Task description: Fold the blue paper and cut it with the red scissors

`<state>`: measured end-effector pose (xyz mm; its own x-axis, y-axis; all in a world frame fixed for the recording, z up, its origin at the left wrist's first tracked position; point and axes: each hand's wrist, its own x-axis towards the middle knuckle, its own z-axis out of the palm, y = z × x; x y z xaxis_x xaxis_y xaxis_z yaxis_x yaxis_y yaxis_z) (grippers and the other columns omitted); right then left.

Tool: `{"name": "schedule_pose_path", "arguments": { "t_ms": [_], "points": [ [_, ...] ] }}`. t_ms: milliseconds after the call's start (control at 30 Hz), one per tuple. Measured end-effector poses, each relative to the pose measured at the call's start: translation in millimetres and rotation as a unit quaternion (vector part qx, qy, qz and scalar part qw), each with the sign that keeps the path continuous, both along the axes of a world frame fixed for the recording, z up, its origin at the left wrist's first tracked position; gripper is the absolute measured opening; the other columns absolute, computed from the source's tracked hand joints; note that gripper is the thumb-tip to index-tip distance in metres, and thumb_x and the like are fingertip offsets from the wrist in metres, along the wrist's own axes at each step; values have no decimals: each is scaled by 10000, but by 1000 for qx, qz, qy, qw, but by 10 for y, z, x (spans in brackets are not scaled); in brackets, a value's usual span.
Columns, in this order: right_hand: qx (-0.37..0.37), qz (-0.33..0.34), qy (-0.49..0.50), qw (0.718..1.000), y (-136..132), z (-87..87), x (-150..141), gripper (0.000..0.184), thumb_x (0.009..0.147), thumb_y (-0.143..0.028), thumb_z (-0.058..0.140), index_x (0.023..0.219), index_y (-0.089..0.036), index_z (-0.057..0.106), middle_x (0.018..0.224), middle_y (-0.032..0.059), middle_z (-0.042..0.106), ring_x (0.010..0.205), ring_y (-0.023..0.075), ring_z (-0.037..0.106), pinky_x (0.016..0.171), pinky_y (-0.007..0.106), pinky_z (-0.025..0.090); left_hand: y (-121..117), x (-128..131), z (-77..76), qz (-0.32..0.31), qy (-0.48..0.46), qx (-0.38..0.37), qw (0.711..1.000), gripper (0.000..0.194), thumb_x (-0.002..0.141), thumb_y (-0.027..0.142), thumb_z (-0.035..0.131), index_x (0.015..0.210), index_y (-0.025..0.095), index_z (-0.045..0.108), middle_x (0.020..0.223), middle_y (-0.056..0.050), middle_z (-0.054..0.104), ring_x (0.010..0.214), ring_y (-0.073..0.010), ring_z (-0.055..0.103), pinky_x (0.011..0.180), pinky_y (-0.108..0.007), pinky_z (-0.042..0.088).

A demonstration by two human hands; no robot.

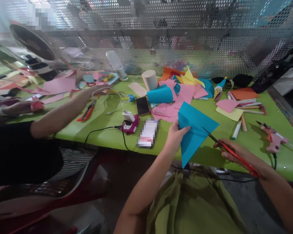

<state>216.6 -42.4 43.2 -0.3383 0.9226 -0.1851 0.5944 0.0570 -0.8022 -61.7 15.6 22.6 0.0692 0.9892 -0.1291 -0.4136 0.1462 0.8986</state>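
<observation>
Loads of paper scraps cover the green table (107, 130), so we hold our blue sheet (195, 130) up off its near edge for room: left hand (174, 136) pinched on its side, right hand (231, 152) closed round red scissors (234, 152), blades at the paper's edge.

co-worker (26, 149): head and left side cut by the frame edge
flat packet (147, 133): face blurred out
red scissors (230, 152): handles buried in right hand (234, 154)
mesh wall (161, 39): 2 patches blurred
</observation>
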Motion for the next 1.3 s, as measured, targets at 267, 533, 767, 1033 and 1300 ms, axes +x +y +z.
{"name": "schedule_pose_path", "arguments": {
  "t_ms": [267,533,767,1033,1300],
  "points": [
    [-61,27,2,998,-10,37,-18,504,889,-705,601,1146,-280,682,1098,108,736,959,342,675,776,417,562,-29,12,-5,-10,15,18,1000,441,764,277,850,1171,193,704,1218,-115,767,1038,-276,731,896,-396,603],
    [-60,34,5,998,-5,69,-30,525,875,-731,593,1121,-277,686,998,97,728,962,354,678,763,422,558,-45,5,6,-14,14,22,1000,424,783,286,842,1176,205,707,1245,-120,760,1073,-288,727,936,-421,595],
    [-47,-1,30,998,-79,99,-53,549,864,-748,604,1125,-271,678,1138,101,718,1032,340,658,837,417,541,-27,4,-12,0,5,16,1000,419,771,272,854,1158,199,710,1225,-114,763,1072,-294,722,921,-426,603],
    [-57,18,23,998,-84,144,-94,589,889,-758,563,1147,-236,648,1022,86,672,916,296,631,758,386,503,-52,22,38,-11,-4,11,1000,445,753,295,874,1150,193,703,1236,-113,763,1063,-289,725,939,-438,598],
    [-67,61,4,996,-22,62,6,567,931,-725,527,1214,-240,606,1156,118,670,1054,336,636,823,406,521,-29,21,5,-11,-4,10,1000,465,753,294,877,1172,195,701,1251,-124,755,1057,-290,724,940,-447,592]
  ]
}}
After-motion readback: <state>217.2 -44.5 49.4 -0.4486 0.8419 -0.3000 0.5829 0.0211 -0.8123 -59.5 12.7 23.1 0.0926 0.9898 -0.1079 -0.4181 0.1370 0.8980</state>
